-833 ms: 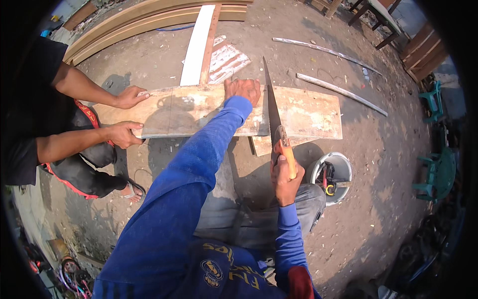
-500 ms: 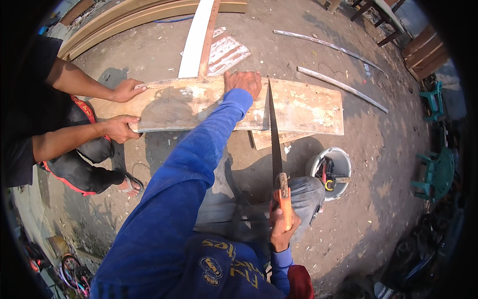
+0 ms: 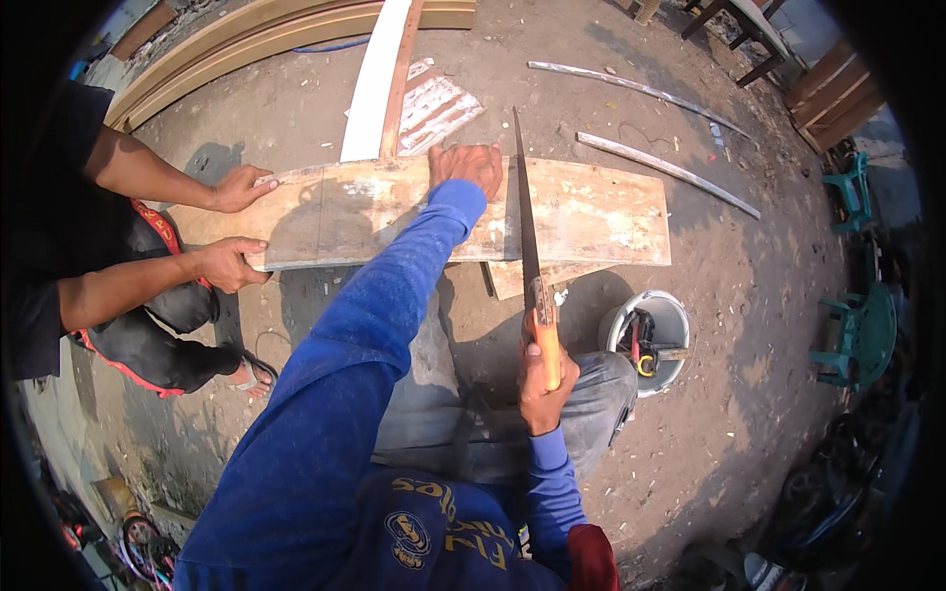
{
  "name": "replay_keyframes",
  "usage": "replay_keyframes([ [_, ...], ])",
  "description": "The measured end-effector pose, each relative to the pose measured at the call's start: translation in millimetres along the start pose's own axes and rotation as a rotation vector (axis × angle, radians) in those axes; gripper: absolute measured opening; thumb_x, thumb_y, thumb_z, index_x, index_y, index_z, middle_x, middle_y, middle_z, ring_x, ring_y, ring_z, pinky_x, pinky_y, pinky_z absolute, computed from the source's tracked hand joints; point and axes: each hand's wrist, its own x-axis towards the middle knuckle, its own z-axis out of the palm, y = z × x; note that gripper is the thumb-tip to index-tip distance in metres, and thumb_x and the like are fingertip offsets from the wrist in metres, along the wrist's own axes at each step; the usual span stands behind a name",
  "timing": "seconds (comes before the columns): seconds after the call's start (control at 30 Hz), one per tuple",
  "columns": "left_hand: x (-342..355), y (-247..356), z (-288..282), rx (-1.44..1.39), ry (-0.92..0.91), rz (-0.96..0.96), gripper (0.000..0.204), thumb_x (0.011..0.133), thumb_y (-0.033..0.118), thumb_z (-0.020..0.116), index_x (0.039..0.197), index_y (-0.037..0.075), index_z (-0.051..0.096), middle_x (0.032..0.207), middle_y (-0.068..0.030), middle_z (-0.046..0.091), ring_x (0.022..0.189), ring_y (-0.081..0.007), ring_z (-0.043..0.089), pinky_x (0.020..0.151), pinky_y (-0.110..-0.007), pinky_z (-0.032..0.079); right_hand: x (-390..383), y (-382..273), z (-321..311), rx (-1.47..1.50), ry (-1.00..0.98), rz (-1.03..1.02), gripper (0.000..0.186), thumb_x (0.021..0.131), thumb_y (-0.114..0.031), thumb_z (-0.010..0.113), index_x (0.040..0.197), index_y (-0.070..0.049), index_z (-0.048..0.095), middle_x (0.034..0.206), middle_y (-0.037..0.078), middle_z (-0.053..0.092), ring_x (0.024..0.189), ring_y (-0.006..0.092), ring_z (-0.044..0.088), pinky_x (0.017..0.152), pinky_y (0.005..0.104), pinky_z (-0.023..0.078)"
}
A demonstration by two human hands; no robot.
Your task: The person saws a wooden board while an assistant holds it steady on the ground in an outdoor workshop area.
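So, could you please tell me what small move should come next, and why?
Probably draw the saw back a little: it reaches beyond the far side of the board, the right grip is closed on its handle, and the left grip rests on the board.

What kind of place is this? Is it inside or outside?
Outside! It looks like a yard, perhaps used for woodworking. You can see bare, sunlit ground, long brown boards stacked up, and a handsaw in the person's right hand.
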Motion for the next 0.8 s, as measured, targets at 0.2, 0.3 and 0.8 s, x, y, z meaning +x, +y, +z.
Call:
replay_keyframes([
  [0.2,-2,-5,-5,0.022,-0.065,-0.033,0.056,0.106,0.036,0.043,0.075,0.005,0.078,0.075,-0.0206,0.074,0.082,-0.037,0.072,0.096,-0.051,0.039,-69,-20,-26,0.033,-0.009,0.144,0.036,0.101,-0.027,0.066,0.114,0.006,0.073,0.069,0.009,0.06,0.06,0.0148,0.057,0.058,0.0329,0.045],
  [0.3,-6,-9,1,0.024,-0.038,-0.033,0.056,0.106,0.036,0.043,0.074,0.006,0.078,0.075,-0.0204,0.074,0.082,-0.0363,0.073,0.095,-0.05,0.039,-121,-10,-51,-0.151,-0.024,0.067,0.048,0.1,-0.037,0.066,0.12,0.005,0.074,0.069,0.013,0.061,0.059,0.0199,0.061,0.061,0.0349,0.049],
  [0.8,-8,-2,-1,0.013,-0.028,0.014,0.057,0.105,0.036,0.043,0.074,0.005,0.078,0.074,-0.0214,0.073,0.079,-0.0365,0.073,0.09,-0.049,0.04,-24,11,-11,0.117,-0.019,0.174,0.024,0.103,-0.015,0.063,0.107,0.007,0.071,0.071,0.004,0.058,0.063,0.009,0.049,0.057,0.0301,0.04],
])
